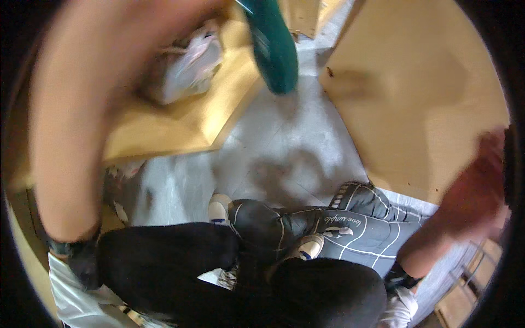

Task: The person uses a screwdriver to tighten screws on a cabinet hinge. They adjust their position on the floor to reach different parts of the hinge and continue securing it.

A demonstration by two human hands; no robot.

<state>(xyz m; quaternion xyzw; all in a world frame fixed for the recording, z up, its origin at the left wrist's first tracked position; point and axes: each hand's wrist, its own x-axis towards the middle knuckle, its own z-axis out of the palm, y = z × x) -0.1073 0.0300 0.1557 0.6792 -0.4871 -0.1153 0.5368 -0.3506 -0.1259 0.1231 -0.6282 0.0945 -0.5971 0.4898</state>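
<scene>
My left arm comes in from the lower left and bends across the top, where my left hand is smeared by motion and partly cut off. Close by its end hangs a dark green, long thing with a rounded tip; its upper end leaves the picture, and I cannot make out its kind or whether my fingers are round it. My right hand, also blurred, is at the right edge in front of a large tan board. Its fingers are too smeared to read, and no held thing shows there.
Under my left arm stands an opened-out tan panel or box with a crumpled pale plastic bag in it. A dark grey checked cushion lies by my feet on the grey floor. A wooden frame is at the lower right.
</scene>
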